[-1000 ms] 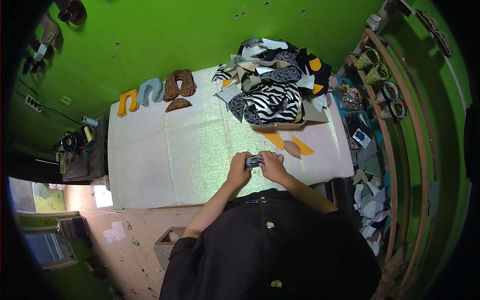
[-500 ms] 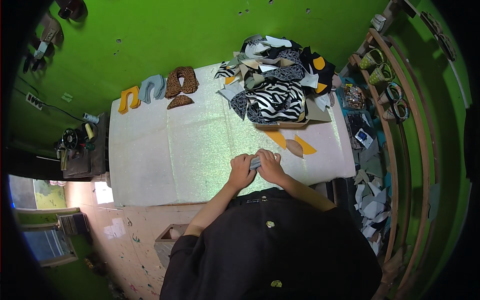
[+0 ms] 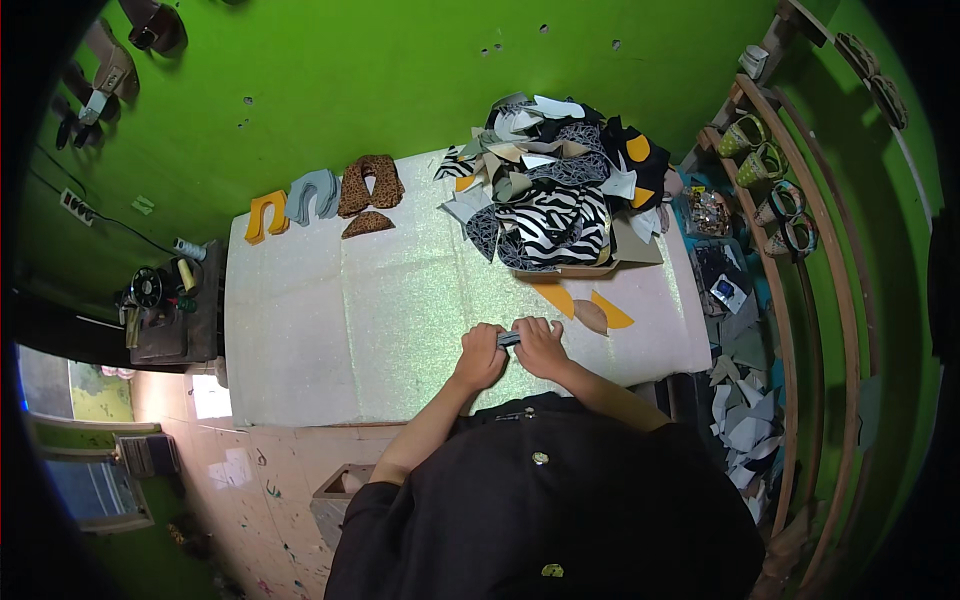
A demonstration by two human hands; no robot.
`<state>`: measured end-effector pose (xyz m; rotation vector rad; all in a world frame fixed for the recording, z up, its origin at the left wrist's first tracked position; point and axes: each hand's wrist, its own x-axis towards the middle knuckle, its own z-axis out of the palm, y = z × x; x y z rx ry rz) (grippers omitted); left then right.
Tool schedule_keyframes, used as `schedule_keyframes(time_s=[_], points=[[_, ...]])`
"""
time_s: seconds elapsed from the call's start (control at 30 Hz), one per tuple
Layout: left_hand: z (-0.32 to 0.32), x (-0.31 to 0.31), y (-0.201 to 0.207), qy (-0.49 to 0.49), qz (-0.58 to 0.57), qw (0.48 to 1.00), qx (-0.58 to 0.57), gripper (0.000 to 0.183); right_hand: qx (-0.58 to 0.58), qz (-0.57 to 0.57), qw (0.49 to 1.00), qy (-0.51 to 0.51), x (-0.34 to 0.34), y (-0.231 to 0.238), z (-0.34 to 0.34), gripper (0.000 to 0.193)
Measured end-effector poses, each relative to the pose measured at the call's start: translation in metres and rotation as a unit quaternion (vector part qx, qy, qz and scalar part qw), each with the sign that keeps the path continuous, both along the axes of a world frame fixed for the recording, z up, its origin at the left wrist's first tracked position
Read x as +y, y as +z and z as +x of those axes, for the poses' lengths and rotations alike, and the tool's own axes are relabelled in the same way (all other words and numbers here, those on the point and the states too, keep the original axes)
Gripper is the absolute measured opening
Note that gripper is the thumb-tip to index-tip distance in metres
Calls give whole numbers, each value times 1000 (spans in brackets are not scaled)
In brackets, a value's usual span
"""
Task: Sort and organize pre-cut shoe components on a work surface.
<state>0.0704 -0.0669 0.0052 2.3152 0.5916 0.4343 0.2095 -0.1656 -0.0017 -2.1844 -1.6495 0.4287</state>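
Observation:
Close to the table's front edge, my left hand point(image 3: 482, 355) and my right hand point(image 3: 541, 348) grip a small stack of grey cut pieces point(image 3: 508, 339) from either end. Fingers are curled round it on both sides, so only a short middle part shows. What the pieces are made of I cannot make out. Just beyond my right hand lie two yellow cut pieces point(image 3: 612, 310) and a brown half-round piece point(image 3: 591, 317).
A large heap of scraps, with zebra-print fabric point(image 3: 555, 225), stands in a cardboard box point(image 3: 640, 247). Far left on the white-covered table point(image 3: 290, 330) are yellow point(image 3: 267, 217), grey-blue point(image 3: 314, 195) and leopard-print point(image 3: 371, 186) U-shaped pieces. A sewing machine point(image 3: 150, 290) stands left, a wooden shoe rack point(image 3: 800, 300) right.
The whole view has shifted, so the table and its contents sit slightly lower. The grey stack between my hands looks flatter, its top face showing less. Both hands keep their hold.

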Motion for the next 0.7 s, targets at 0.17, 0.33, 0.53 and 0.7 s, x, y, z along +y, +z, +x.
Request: schedule_keyframes(time_s=[0.17, 0.33, 0.53, 0.7], points=[[-11, 22, 12, 49, -86, 995, 19, 31, 84, 20, 996, -21, -1, 4, -7, 45], [-23, 29, -1, 103, -135, 985, 11, 27, 32, 5, 999, -33, 7, 10, -19, 49], [-11, 32, 4, 150, -4, 985, 84, 25, 11, 72, 996, -44, 11, 2, -15, 41], [-12, 30, 11, 142, 22, 988, 56, 20, -53, 85, 995, -6, 10, 8, -13, 31]])
